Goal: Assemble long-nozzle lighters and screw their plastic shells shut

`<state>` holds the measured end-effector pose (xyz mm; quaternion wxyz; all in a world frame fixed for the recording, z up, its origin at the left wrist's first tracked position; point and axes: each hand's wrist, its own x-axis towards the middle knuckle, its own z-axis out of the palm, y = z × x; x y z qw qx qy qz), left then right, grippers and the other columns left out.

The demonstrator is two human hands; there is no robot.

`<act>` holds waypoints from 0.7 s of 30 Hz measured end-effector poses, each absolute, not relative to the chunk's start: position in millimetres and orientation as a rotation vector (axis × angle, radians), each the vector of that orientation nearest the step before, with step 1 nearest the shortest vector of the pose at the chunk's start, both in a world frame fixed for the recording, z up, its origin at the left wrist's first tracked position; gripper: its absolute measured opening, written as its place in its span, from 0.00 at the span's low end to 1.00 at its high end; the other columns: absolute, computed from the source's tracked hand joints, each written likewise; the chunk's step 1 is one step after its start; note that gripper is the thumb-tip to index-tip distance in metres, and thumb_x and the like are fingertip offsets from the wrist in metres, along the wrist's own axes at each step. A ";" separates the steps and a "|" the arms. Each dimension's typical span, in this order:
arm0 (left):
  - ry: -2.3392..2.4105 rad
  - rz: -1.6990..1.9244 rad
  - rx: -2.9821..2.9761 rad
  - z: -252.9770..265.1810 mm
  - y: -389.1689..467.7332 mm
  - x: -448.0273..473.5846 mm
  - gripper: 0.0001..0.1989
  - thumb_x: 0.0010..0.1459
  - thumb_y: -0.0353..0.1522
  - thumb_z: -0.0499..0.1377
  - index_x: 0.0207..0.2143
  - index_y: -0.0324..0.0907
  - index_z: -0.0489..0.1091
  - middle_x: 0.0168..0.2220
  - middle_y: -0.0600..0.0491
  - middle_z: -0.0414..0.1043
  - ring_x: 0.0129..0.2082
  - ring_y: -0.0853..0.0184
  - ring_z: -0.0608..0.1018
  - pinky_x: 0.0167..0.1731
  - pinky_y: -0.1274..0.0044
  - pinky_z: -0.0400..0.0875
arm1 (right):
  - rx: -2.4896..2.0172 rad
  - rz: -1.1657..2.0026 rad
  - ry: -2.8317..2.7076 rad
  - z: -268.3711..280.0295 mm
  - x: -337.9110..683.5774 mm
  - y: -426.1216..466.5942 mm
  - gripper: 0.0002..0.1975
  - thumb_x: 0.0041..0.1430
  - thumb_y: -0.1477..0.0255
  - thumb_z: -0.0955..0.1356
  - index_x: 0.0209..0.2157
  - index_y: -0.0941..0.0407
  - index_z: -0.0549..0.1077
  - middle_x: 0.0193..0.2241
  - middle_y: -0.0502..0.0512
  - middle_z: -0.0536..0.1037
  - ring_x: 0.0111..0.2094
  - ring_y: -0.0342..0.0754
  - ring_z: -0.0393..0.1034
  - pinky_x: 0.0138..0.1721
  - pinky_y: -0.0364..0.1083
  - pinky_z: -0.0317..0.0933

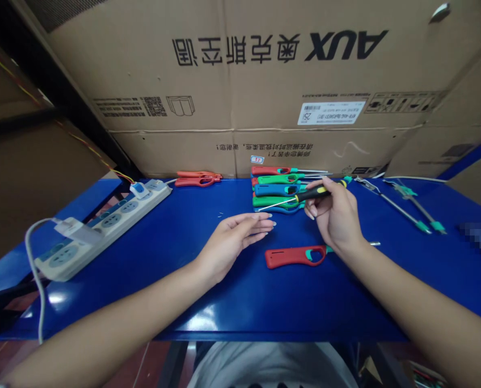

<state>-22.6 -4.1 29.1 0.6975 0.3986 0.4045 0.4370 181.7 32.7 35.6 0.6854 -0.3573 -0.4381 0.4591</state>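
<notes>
My right hand (335, 215) is wrapped round a screwdriver (311, 194) with a black and yellow handle. Its thin shaft points left, the tip close to the fingertips of my left hand (234, 240). The left thumb and index finger are pinched together; anything between them is too small to make out. Below the hands a red gas lighter (287, 257) with a green trigger lies on the blue table, its metal nozzle partly hidden behind my right wrist. Just beyond the screwdriver several lighters are stacked, among them a green lighter (275, 179) and a blue lighter (275, 189).
Red handle shells (198, 179) lie at the back left of the blue table (224, 302). A white power strip (107, 226) with plugs runs along the left. Lighter rods (402, 207) with green ends lie at the right. A cardboard sheet (240, 91) stands behind.
</notes>
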 end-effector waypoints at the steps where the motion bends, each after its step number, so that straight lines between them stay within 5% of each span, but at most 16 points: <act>1: 0.915 0.980 0.830 28.8 -2.3 -23.1 0.11 0.68 0.31 0.58 0.41 0.37 0.80 0.40 0.46 0.83 0.42 0.66 0.84 0.47 0.77 0.77 | -0.802 1.037 -0.971 34.4 181.8 32.7 0.14 0.54 0.59 0.73 0.25 0.55 0.76 0.15 0.47 0.67 0.14 0.40 0.58 0.15 0.43 0.52; 21: 0.974 0.854 0.560 23.1 2.4 -20.1 0.11 0.68 0.30 0.59 0.36 0.36 0.81 0.38 0.46 0.84 0.34 0.70 0.84 0.38 0.82 0.79 | -0.842 1.016 -1.005 31.8 185.4 32.2 0.14 0.55 0.60 0.71 0.25 0.56 0.75 0.15 0.47 0.67 0.14 0.39 0.58 0.16 0.42 0.52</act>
